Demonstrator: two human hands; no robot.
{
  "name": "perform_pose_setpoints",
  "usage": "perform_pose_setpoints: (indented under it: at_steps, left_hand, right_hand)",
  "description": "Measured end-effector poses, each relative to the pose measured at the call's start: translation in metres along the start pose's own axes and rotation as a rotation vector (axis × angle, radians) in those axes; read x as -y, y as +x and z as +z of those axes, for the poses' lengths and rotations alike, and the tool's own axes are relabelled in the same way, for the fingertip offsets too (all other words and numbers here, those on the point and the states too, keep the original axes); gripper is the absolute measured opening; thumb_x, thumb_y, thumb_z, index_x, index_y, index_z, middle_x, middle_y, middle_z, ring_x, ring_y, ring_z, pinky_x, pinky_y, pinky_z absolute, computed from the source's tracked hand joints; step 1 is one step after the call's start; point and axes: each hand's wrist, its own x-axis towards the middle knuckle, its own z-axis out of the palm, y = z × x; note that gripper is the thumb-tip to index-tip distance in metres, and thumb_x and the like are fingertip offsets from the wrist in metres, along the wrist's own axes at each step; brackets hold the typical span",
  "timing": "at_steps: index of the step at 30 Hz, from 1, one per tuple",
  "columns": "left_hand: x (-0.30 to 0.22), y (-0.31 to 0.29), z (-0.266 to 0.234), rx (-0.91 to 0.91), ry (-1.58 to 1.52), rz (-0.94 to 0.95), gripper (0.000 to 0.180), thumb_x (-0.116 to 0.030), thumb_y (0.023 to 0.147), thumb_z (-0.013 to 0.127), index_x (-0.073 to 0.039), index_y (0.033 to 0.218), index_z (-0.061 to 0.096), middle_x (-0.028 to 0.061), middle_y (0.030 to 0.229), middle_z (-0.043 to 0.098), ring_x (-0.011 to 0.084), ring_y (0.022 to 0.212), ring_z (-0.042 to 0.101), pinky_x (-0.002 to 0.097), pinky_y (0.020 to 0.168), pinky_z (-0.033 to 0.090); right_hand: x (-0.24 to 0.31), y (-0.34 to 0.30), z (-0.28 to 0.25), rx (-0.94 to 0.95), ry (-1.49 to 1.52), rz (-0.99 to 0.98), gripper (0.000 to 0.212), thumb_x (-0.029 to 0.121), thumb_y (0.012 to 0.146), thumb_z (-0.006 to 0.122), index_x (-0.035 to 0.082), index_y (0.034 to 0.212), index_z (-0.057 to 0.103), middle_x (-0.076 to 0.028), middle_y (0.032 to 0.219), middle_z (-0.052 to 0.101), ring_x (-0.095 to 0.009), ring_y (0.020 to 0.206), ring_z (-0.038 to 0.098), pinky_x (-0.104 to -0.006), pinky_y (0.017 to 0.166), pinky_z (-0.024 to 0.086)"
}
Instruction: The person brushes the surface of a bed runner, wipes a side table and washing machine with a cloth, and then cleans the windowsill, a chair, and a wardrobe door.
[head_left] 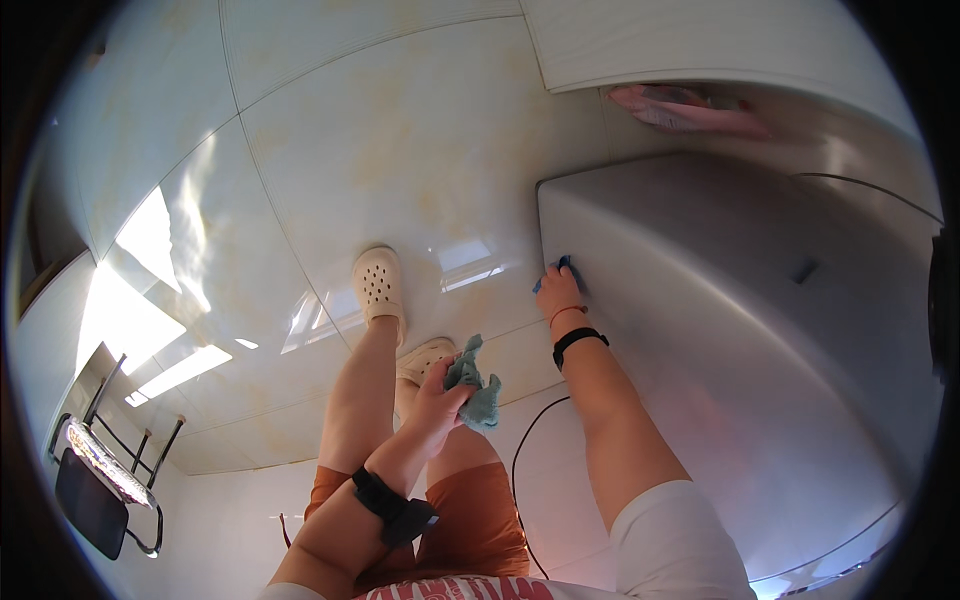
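Observation:
My left hand [432, 408] is closed around a crumpled grey-green cloth [480, 396], held in the air in front of my legs. Farther forward and to the right, my right hand [558, 294] presses a blue cloth [566, 264] against the side of a tall silver-grey cabinet [680, 270], perhaps a refrigerator. Only small bits of the blue cloth show past my fingers. The contact is low on the cabinet, near its edge by the floor.
Pale glossy tiles [400, 150] cover the floor, with bright sun patches at left. A black-framed chair [100, 480] stands at lower left. A pink bag [680, 108] lies behind the cabinet, beside a white panel [700, 40]. A dark cable [517, 450] hangs along the wall near my legs.

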Motion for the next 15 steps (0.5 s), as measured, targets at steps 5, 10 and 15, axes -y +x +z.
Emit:
perform_pose_setpoints:
  at_steps: [5,10,15]
  left_hand:
    - [-0.009,-0.024,0.006,-0.003,0.003,-0.006,0.042,-0.002,0.086,0.049,-0.011,0.126,0.039,0.0059,0.108,0.054,0.0161,0.094,0.059,0.0340,0.076,0.053]
    - [-0.041,-0.079,0.037,0.073,-0.017,-0.001,0.043,-0.002,0.087,0.048,-0.011,0.128,0.037,0.0060,0.107,0.054,0.0167,0.093,0.059,0.0362,0.074,0.053]
    - [-0.086,-0.138,0.068,0.110,0.007,0.064,0.046,-0.006,0.084,0.053,-0.013,0.126,0.038,0.0050,0.108,0.050,0.0162,0.092,0.055,0.0386,0.077,0.051]
  right_hand:
    - [0.005,-0.082,-0.036,0.263,0.135,-0.078,0.018,0.013,0.084,0.058,0.011,0.098,0.069,-0.004,0.105,0.063,-0.024,0.101,0.053,-0.0350,0.085,0.039]
    - [-0.076,-0.180,-0.153,-0.012,0.435,0.183,0.017,0.014,0.083,0.058,0.011,0.096,0.069,-0.006,0.102,0.063,-0.024,0.098,0.055,-0.0384,0.083,0.042]
    - [-0.168,-0.296,-0.249,-0.367,0.460,0.691,0.017,0.017,0.084,0.057,0.011,0.096,0.068,-0.006,0.106,0.060,-0.026,0.102,0.053,-0.0389,0.085,0.042]
